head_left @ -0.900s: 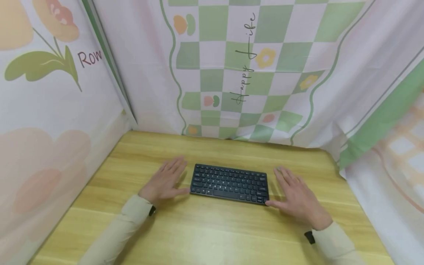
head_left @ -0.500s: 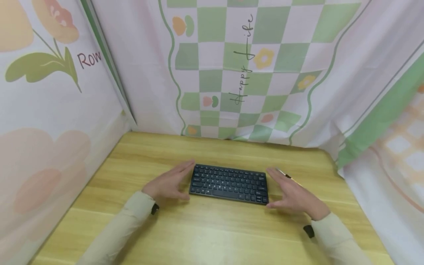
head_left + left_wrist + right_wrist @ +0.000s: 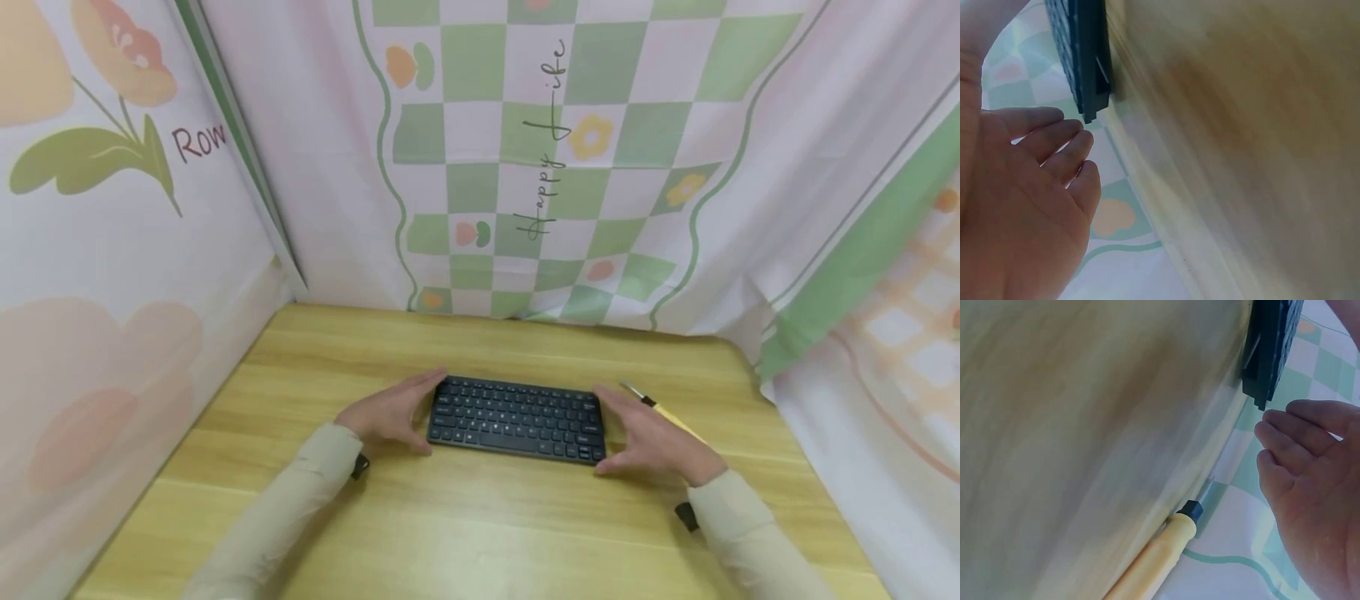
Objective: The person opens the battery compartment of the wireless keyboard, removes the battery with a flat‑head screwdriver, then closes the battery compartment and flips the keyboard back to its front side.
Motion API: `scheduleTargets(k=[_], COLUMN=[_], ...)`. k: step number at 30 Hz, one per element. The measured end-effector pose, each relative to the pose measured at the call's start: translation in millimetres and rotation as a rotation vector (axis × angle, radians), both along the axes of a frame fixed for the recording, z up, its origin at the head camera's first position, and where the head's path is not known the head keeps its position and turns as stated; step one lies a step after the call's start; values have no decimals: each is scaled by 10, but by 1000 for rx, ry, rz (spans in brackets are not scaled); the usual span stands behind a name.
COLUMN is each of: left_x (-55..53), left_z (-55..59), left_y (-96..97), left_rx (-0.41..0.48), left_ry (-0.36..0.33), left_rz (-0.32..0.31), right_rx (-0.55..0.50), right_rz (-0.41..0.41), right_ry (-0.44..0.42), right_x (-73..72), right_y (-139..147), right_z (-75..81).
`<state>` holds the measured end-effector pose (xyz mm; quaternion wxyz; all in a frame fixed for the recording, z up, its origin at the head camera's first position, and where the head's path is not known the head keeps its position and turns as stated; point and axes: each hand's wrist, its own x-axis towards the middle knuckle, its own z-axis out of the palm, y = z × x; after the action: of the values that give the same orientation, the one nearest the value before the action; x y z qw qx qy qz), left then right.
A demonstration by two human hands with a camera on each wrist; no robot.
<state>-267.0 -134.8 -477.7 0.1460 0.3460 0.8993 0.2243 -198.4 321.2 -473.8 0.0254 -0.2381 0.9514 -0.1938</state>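
- Keyboard (image 3: 516,418) lay on the desk (image 3: 480,533).
- Left hand (image 3: 386,415) stood wide — at its left end.
- Right hand (image 3: 660,443) stood wide — right end, tool (image 3: 1154,559) just beside.

Head view high, facing forward-down, wrist views low and close — keyboard (image 3: 517,419) shared

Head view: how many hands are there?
2: the left hand at the left end of the keyboard, the right hand at its right end, beside the yellow-handled tool.
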Motion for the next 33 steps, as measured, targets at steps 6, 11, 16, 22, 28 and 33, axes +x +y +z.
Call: scheduleTargets(k=[6,11,16,22,28,33], left_x=[-60,-100,-124,-146,-151,-165], left_z=[-41,-38,-27,-44,-95,-71], left_y=[5,14,42,109,98,49], left_rx=[-6,22,39,63,124,245], left_ry=[-15,-38,-48,-57,-105,-158], left_rz=[-1,-9,14,63,97,93], right_rx=[17,29,36,61,66,70], right_rz=[19,19,25,28,25,11], right_ry=[9,10,8,18,0,-36], right_x=[-36,-71,-125,-182,-208,-201], right_y=[-20,-32,-44,-46,-82,-66], right_z=[-31,-31,-16,-20,-10,9])
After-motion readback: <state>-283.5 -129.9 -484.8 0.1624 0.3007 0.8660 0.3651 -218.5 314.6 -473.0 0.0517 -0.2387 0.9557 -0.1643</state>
